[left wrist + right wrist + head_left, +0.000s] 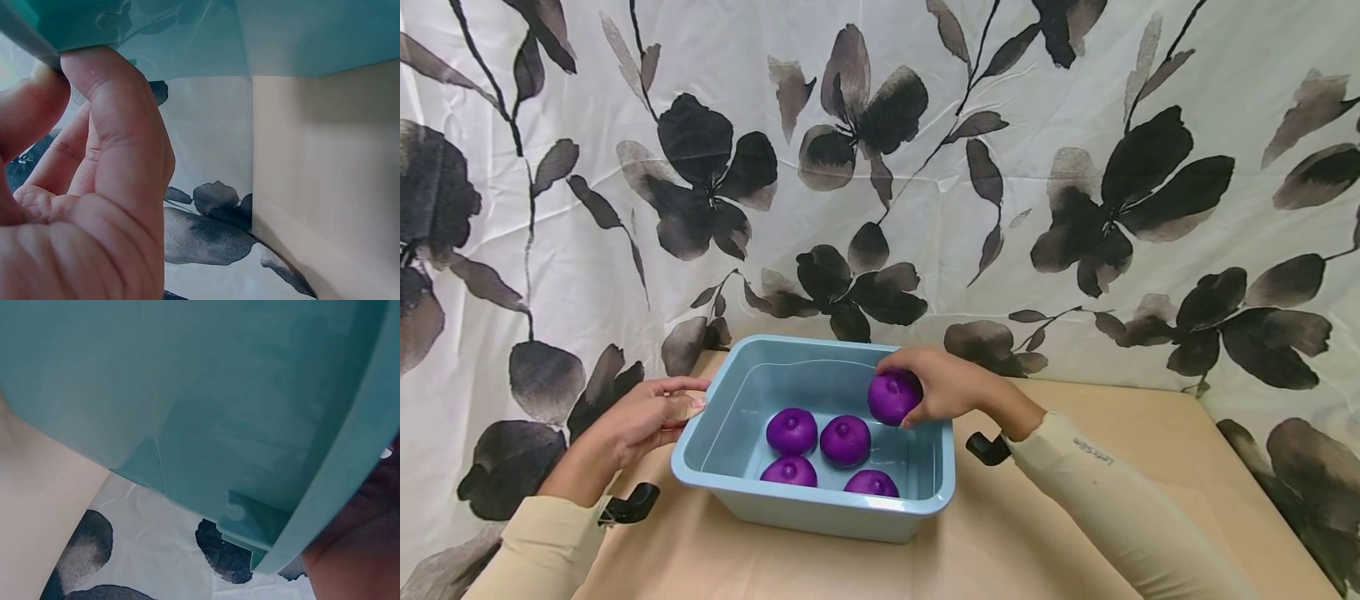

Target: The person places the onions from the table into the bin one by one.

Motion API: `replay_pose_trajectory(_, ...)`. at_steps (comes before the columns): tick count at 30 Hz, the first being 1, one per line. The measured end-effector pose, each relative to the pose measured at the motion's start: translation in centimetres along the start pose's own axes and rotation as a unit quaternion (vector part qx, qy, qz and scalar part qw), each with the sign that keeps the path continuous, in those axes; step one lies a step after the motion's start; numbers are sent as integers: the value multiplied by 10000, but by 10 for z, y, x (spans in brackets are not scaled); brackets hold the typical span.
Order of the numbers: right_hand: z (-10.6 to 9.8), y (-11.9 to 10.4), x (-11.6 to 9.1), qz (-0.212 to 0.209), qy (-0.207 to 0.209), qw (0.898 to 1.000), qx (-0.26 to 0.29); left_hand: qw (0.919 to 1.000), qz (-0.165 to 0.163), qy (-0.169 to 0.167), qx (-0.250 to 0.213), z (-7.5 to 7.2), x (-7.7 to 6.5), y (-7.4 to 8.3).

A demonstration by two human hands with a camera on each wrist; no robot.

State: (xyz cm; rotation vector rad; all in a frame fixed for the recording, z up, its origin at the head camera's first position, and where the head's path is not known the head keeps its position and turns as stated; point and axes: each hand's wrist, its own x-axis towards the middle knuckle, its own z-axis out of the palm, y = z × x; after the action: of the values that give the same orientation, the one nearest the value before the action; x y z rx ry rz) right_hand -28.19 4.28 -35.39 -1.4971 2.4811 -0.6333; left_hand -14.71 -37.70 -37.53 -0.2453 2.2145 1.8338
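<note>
A light blue plastic tub (820, 521) stands on the table, with several round purple ball-like things, each with a small nub on top, on its floor. My right hand (951, 383) reaches over the tub's right side and grips another purple ball (891, 400) between thumb and fingers, inside the rim. In the right wrist view the tub's outer wall (187, 394) hides most of that hand (356, 537) and all of the ball. At the left rim, my left hand (643, 421) pinches the tub's edge between thumb and forefinger; the left wrist view shows this hand (106, 169) close up.
The table (1075, 425) has a tan covering that extends right of the tub and in front of it. A white cloth with dark flowers (970, 208) hangs behind and down both sides. Black wrist mounts (988, 450) stick out from both cream sleeves (1090, 483).
</note>
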Motion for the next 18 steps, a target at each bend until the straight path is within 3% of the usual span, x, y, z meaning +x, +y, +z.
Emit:
replay_pose_trajectory(6,3,-7,3,-42,-195,9984,-524,10000,-5,-32,-25,-1,0,1)
replay_pose_trajectory(18,12,-18,8,-79,-499,9938,-992,9997,-63,-198,-102,-7,-3,3)
